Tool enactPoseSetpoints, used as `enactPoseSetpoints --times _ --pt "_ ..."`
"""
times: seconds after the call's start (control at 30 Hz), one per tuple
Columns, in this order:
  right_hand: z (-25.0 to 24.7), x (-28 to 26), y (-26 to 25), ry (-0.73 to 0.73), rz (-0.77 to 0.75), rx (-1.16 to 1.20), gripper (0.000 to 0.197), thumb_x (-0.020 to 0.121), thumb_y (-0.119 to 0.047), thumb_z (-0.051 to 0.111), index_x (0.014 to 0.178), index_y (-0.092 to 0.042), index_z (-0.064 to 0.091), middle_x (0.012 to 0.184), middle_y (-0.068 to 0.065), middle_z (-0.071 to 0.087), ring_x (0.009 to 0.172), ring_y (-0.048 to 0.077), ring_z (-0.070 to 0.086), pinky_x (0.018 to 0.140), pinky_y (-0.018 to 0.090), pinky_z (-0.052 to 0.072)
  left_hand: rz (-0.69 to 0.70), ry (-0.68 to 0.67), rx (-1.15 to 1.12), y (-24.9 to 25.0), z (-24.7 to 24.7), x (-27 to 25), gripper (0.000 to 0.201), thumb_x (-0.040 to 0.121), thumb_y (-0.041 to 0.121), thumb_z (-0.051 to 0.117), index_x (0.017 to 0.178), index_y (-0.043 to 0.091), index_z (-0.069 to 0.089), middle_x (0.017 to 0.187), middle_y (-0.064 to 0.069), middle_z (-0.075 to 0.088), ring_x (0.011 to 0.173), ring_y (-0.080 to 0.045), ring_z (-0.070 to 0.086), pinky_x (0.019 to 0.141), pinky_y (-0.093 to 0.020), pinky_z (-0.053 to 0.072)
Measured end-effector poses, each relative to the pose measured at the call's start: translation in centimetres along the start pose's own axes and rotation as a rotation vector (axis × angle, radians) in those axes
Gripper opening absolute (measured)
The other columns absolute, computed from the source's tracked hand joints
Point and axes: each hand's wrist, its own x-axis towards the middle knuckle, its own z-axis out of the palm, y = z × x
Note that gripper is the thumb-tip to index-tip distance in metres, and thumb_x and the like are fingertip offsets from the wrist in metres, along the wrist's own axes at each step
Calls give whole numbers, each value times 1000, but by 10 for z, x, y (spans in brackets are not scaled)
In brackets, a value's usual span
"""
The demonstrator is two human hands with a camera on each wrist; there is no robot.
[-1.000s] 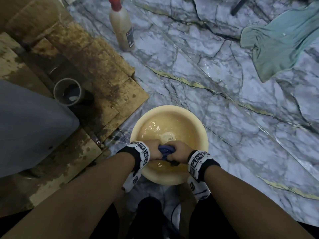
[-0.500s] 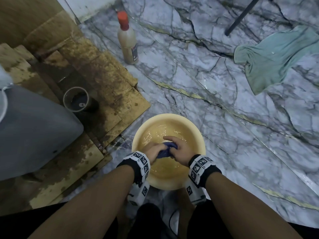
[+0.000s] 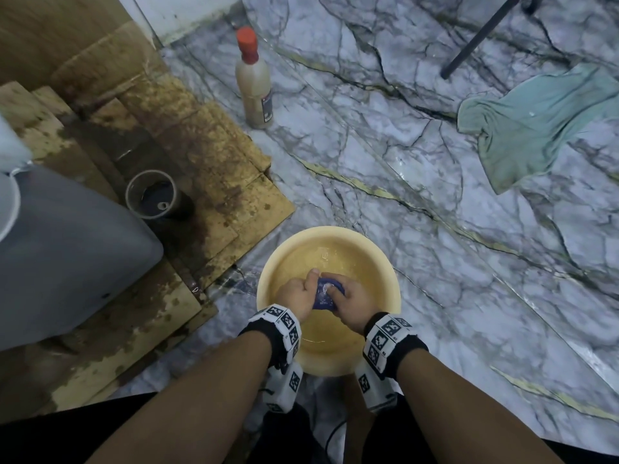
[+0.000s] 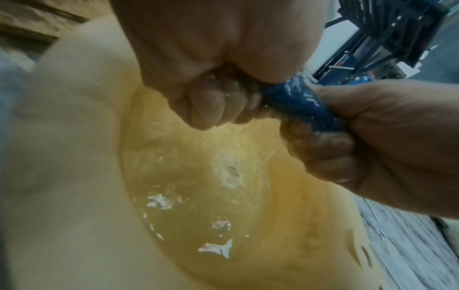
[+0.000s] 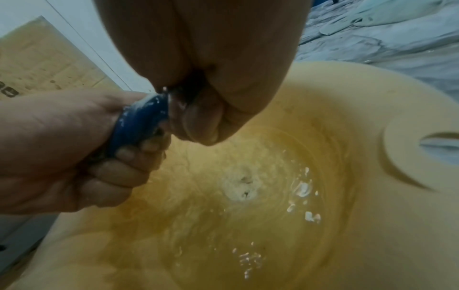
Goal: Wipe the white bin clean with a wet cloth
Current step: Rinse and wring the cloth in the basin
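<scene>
Over the yellow basin, at about six o'clock in the head view, both hands are wringing a blue cloth. The left hand and the right hand each have their fingers curled tight around one end of the twisted roll, fists nearly touching, with only a short wet stretch of cloth showing between them. Water falls from it into the cloudy, yellowish water below, where a splash marks the surface.

The cloth looks soft, soaked and slick, so I judge it will slip unless it is held bunched in a full fist rather than by an edge; wrung out, it should be light and limp, easy to fold into a pad for wiping.

At about nine o'clock a pale bin lies on stained cardboard; it may be the white bin of the task, though I cannot tell for sure. It is well apart from the hands and untouched.
</scene>
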Motion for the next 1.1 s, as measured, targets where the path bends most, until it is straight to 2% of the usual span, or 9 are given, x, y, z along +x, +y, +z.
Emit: enactPoseSetpoints --times 0.1,0.17,0.3,0.43,0.57,0.73,0.87,0.97,1.1 --pt "2 0 -4 38 17 27 28 101 -20 43 121 -14 61 74 -13 58 47 -10 52 54 14 35 20 18 1 -1 4 5 66 100 50 31 70 1 64 69 -16 65 74 -37 65 68 -38 50" --pt "2 -1 -7 70 43 45 27 101 -21 42 115 -13 63 68 -9 59 42 -6 51 51 19 35 42 29 13 0 6 7 66 100 49 32 68 2 64 71 -17 67 72 -36 64 67 -38 49" --pt "4 -1 -10 75 142 129 31 102 -26 40 107 -8 65 57 -2 54 35 2 41 37 17 32 82 62 62 4 6 6 59 101 42 36 51 13 48 59 -11 56 60 -31 53 57 -32 37" --pt "4 -1 -13 78 252 259 38 101 -34 40 98 -3 63 43 -5 40 35 12 30 39 20 23 127 82 121 8 5 5 59 101 38 38 49 11 43 51 -9 45 58 -32 49 53 -30 29" --pt "3 -4 -20 39 370 408 32 98 -38 42 77 -16 52 48 0 31 38 13 23 41 20 20 161 121 151 11 5 2 56 101 38 38 56 8 50 66 -23 61 66 -37 58 57 -32 34" --pt "2 -8 -28 28 480 543 35 98 -40 44 70 -18 47 50 0 30 38 12 22 41 17 19 165 139 159 13 5 -1 59 101 37 39 51 8 49 58 -14 53 60 -31 52 57 -36 39" --pt "3 -8 -32 25 554 608 40 97 -41 47 66 -17 44 48 -2 28 36 11 20 39 15 18 218 142 207 11 4 0 58 101 37 37 56 5 56 61 -20 60 63 -35 58 56 -37 40" --pt "3 -8 -34 5 596 638 44 96 -44 50 60 -20 41 47 -3 27 35 9 17 37 13 16 285 124 323 11 1 0 61 95 47 23 56 10 53 62 -16 61 63 -33 59 56 -35 42" --pt "1 -7 -37 -33 648 648 48 92 -48 55 56 -22 40 50 -5 25 37 7 16 35 13 15 365 65 456 16 -6 1 57 89 47 11 48 15 36 55 -8 53 61 -31 59 55 -35 41"
